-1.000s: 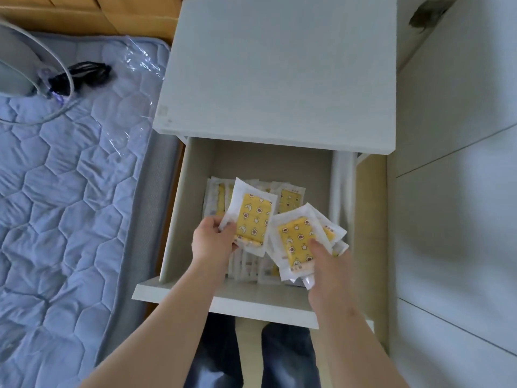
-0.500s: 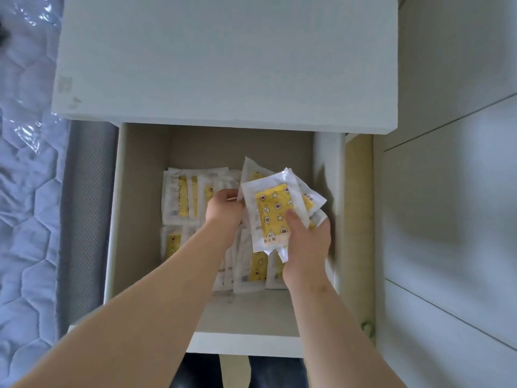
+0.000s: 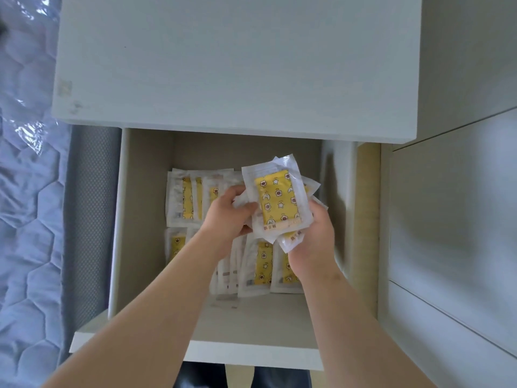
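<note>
Beside a quilted mattress, a white nightstand's drawer stands open. Over it, the left hand and right hand together grip a fanned bundle of yellow-patterned sachets. More sachets lie on the drawer floor below.

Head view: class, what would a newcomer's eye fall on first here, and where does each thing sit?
First, the yellow star-patterned packets, a fanned bundle that the left hand and right hand grip together over the middle of the open drawer. Next, rows of packets of the same kind lie on the drawer floor beneath the hands. The white cabinet top fills the upper frame.
</note>
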### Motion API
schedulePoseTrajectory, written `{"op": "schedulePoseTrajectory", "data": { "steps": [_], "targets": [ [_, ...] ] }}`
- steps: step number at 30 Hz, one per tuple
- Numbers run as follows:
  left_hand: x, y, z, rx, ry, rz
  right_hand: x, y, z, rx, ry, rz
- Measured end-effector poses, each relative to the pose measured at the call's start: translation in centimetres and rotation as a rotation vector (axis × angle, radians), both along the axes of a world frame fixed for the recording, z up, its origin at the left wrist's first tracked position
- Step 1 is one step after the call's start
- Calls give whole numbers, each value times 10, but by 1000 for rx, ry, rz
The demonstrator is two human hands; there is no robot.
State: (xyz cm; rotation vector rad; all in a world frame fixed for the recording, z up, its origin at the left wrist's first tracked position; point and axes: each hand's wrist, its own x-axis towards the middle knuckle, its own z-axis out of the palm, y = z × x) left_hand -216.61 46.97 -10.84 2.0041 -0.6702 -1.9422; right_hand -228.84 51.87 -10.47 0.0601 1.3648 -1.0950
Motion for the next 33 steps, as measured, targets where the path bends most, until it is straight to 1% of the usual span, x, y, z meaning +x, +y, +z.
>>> {"op": "schedulePoseTrajectory", "data": {
  "steps": [4, 8, 10, 13, 16, 18, 20, 22, 24, 28, 33],
  "targets": [
    [15, 0, -2, -133, -141, -97, -6, -2, 2, 13, 82, 124],
    [25, -2, -1, -267, -342, -316, -1, -4, -1, 71, 144, 145],
    [25, -1, 2, -295, -363, -356, 3, -3, -2, 51, 156, 170],
    [20, 2, 3, -246, -281, -275, 7, -2, -1, 46, 207, 175],
    [17, 7, 3, -195, -125, -146, 9, 1, 0, 63, 254, 193],
    [17, 10, 2, -165, -95, -103, 9, 3, 2, 63, 252, 205],
    [19, 10, 0, -128, -136, -38, 10, 6, 3, 61, 262, 208],
    [22, 9, -2, -112, -199, 23, 12, 10, 1, 97, 343, 182],
    [23, 8, -5, -116, -255, 47, 13, 14, -4, 157, 431, 99],
    [20, 5, -11, -117, -333, 33, 16, 17, -9, 243, 522, -57],
    [-2, -6, -20, -145, -375, -12, 15, 9, -12, 250, 560, -198]
  ]
}}
